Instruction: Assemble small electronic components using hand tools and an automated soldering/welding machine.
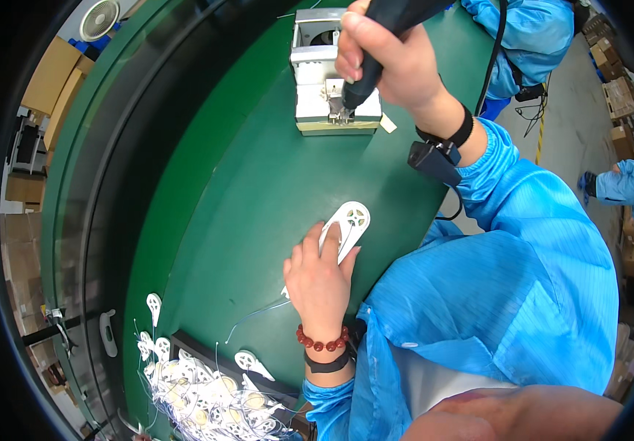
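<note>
White teardrop casing (351,234): lying on the green bench (258,198), pointing by its round end toward one o'clock from the left hand (317,290) and showing a spoked hub (357,217) there. Being held under that hand, between narrowly set fingers (330,246) on top and along the left side and a thumb against the right edge. Trailing a thin bluish cord (258,309) toward eight o'clock. Wearing a red bead bracelet (323,340) and a black band (328,364) on the left wrist.

Right hand (401,70), at one o'clock from the left: wrapping closed fingers around a black tapered hand tool (398,16), aiming its tip toward eight o'clock, at the metal front of a grey-and-white device (313,73) (touching it or just above, not being able to tell which). Pale tag (388,123): lying beside the device, between four and five o'clock.

Heap of similar white casings (214,393): lying tangled among cords at seven to eight o'clock from the left hand. Single casing (154,305): lying near that heap, at nine o'clock.

Person in blue (541,44): showing at three o'clock from the right hand.
</note>
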Tool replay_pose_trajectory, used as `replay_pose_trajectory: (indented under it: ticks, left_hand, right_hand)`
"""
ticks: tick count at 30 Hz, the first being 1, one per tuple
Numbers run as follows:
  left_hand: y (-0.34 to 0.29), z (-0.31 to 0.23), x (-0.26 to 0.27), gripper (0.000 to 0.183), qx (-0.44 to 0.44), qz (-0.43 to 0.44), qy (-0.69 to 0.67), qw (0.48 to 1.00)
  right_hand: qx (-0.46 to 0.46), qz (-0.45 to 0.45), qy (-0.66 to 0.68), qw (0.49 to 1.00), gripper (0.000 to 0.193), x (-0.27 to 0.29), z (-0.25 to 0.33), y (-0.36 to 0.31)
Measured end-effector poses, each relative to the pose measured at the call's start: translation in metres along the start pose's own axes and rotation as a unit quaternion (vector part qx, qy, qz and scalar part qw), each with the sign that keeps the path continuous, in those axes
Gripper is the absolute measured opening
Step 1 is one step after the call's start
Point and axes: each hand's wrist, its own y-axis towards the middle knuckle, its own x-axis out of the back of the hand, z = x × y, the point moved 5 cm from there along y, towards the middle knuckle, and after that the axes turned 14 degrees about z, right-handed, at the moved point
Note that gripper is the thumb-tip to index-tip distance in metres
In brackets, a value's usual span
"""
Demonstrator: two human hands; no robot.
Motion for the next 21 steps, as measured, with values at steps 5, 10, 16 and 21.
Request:
replay_pose_trajectory:
  ticks: [5, 10, 16, 21]
  left_hand:
    - [0.000, 0.003, -0.002, 0.045, 0.004, -0.005, -0.011, 1.000]
    - [-0.001, 0.003, 0.001, 0.045, 0.006, 0.001, -0.016, 1.000]
    - [0.000, 0.003, 0.002, 0.044, 0.000, -0.004, -0.017, 1.000]
    - [0.001, 0.003, 0.002, 0.044, 0.003, -0.002, -0.014, 1.000]
  right_hand:
    - [0.019, 0.029, -0.035, 0.999, 0.022, -0.001, -0.012, 0.002]
    - [0.002, 0.016, -0.044, 0.999, 0.023, -0.001, -0.016, 0.004]
    - [-0.019, -0.001, -0.074, 0.997, 0.022, 0.003, -0.024, 0.003]
    - [-0.031, -0.015, -0.063, 0.997, 0.022, 0.004, -0.027, 0.002]
